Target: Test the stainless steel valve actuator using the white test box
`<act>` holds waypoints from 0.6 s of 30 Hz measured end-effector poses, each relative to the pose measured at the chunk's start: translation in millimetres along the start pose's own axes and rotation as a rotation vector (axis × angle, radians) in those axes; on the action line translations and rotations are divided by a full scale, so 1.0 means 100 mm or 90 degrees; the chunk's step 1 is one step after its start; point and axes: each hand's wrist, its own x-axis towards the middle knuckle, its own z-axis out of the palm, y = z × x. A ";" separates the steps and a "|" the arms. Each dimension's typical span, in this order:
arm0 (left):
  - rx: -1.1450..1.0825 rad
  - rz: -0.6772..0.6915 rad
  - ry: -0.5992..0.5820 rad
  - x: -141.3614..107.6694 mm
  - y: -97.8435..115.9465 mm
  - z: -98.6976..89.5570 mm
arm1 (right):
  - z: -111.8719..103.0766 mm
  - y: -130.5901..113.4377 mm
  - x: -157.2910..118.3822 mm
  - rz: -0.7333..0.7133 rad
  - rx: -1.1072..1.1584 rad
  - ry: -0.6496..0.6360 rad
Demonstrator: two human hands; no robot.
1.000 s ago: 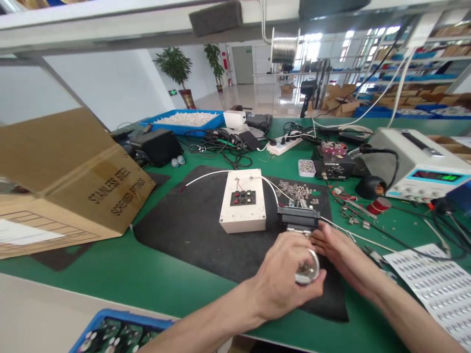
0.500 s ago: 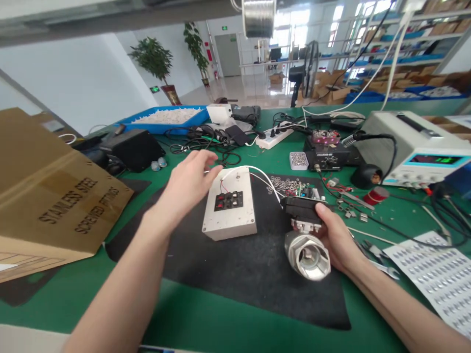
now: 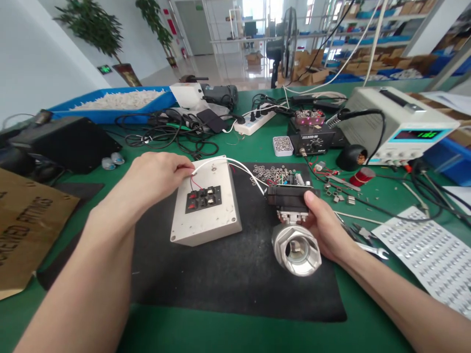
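My left hand (image 3: 162,174) pinches a white cable (image 3: 213,159) near its end, above the upper left edge of a light grey box (image 3: 206,220). Thin red and dark wires run from that end to a black terminal panel (image 3: 203,199) on the box. My right hand (image 3: 326,223) grips the black actuator (image 3: 290,197) of a valve, thumb on its side. Below the actuator hangs the shiny metal valve body (image 3: 298,251), its round opening facing me. A circuit board (image 3: 294,179) shows on top of the actuator, and the white cable leads to its left side.
A black mat (image 3: 235,289) lies under the box. Small nuts (image 3: 272,174) are scattered behind the valve. At the right are a power supply (image 3: 401,127), a soldering station (image 3: 312,139), a wrench (image 3: 373,250) and a label sheet (image 3: 419,245). A cardboard box (image 3: 33,225) stands left.
My left hand has closed on the white cable. The view has shifted, so the bench appears further left and higher. My right hand still holds the valve.
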 end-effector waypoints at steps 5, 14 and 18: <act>0.033 -0.017 -0.001 0.02 -0.02 0.04 | -0.01 0.01 0.01 -0.005 0.020 -0.007; 0.069 -0.038 -0.006 0.05 -0.04 0.06 | 0.00 0.00 0.01 0.001 0.027 -0.012; 0.067 -0.034 -0.011 0.05 -0.03 0.04 | 0.00 -0.01 0.00 0.007 0.007 -0.007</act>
